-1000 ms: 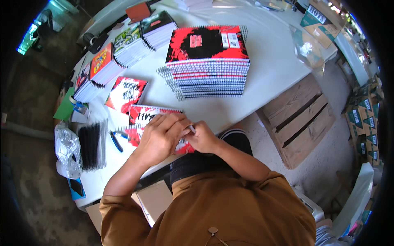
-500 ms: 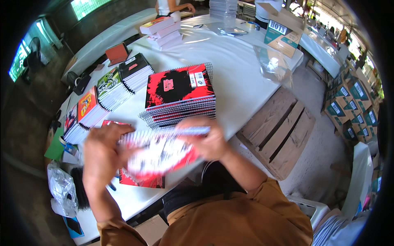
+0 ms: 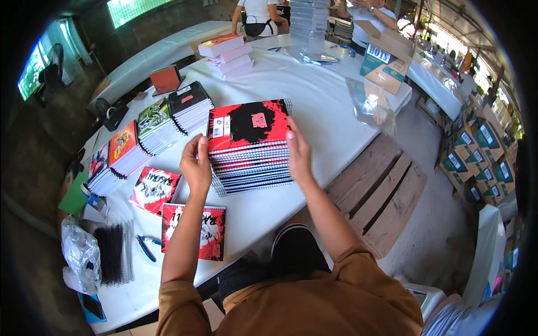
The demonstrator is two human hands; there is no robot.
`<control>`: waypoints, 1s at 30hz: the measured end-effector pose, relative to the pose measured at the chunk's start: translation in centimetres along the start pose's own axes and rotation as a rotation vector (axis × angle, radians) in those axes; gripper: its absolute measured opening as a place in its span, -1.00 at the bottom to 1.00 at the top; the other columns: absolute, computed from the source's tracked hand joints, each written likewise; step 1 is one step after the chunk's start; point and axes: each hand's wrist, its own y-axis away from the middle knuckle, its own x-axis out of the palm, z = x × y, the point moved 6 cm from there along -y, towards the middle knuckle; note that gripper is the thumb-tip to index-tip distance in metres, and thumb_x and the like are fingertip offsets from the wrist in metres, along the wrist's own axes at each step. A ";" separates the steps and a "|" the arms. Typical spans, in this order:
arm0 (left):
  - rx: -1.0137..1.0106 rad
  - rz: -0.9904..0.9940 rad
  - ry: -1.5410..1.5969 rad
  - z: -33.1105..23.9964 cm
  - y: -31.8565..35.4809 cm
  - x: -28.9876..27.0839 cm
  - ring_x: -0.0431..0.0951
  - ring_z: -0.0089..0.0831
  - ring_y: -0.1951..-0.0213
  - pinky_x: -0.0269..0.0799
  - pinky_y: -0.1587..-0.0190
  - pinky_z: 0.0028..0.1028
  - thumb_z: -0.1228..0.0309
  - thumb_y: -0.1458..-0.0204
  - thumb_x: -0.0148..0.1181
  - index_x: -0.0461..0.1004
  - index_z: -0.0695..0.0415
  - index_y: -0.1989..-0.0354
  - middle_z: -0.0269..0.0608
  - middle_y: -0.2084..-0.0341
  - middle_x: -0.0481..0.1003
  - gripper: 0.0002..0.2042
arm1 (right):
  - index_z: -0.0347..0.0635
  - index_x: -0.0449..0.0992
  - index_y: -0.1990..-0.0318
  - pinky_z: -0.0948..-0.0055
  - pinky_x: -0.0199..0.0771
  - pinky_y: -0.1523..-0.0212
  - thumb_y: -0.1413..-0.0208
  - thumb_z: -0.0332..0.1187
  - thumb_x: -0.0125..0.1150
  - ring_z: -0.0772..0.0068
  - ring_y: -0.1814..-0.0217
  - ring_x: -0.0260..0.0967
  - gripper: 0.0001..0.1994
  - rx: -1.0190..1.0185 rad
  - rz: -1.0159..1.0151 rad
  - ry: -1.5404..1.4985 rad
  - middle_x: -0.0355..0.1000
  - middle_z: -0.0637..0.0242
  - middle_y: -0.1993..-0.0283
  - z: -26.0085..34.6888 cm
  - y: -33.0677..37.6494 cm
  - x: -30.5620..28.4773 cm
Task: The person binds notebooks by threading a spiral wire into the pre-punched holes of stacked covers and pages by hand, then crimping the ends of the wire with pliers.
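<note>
A stack of spiral notebooks (image 3: 249,162) stands on the white-covered table in front of me, its top cover red with a black splatter and a white label at the left. At its left side is my left hand (image 3: 196,166), thumb and fingers curled against the edges. My right hand (image 3: 299,150) presses the right side, fingers stretched along it. Between them the two hands clasp the stack. Closer to me lie a red-and-white notebook (image 3: 210,232), partly behind my left forearm, and a similar notebook (image 3: 155,189) to its left.
Blue-handled pliers (image 3: 147,250) and black binding coils (image 3: 116,252) lie at the near left, beside a clear plastic bag (image 3: 81,255). Rows of notebooks (image 3: 123,147) run along the left. Farther back are book stacks (image 3: 228,55) and an open carton (image 3: 385,66). A wooden pallet (image 3: 376,193) lies right.
The blurred notebook between my hands has left them, and both hands have moved forward to the stack's sides. The label on the stack's top cover now sits left instead of right.
</note>
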 end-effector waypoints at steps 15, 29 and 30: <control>-0.282 0.333 -1.046 10.2 11.5 -18.4 0.42 0.04 0.26 0.30 0.14 -0.14 0.45 0.15 0.03 0.20 0.37 -0.03 0.17 0.30 0.41 -0.51 | -0.38 0.35 0.06 0.32 0.44 0.07 -0.12 -0.15 0.04 0.23 0.12 0.43 -0.58 1.298 0.617 -0.340 0.40 0.05 0.10 0.0 24.3 3.0; -0.429 0.043 -0.010 1.6 18.1 -16.1 0.23 -0.21 -0.08 0.13 -0.12 -0.34 0.47 0.32 0.10 -0.12 0.18 -0.28 -0.04 -0.05 0.21 -0.15 | -0.32 0.45 0.16 0.49 0.37 0.17 0.00 -0.43 0.22 0.56 0.23 0.36 -0.75 0.569 0.756 -0.223 0.48 0.30 0.26 5.4 18.7 5.6; -0.443 0.018 0.201 1.0 17.0 -16.2 0.21 -0.21 -0.11 0.11 -0.14 -0.34 0.38 0.31 0.14 -0.12 0.17 -0.29 -0.03 -0.10 0.17 -0.13 | -0.33 0.45 0.17 0.48 0.38 0.18 0.04 -0.46 0.26 0.54 0.24 0.38 -0.75 0.436 0.815 -0.220 0.49 0.27 0.27 6.3 17.7 5.6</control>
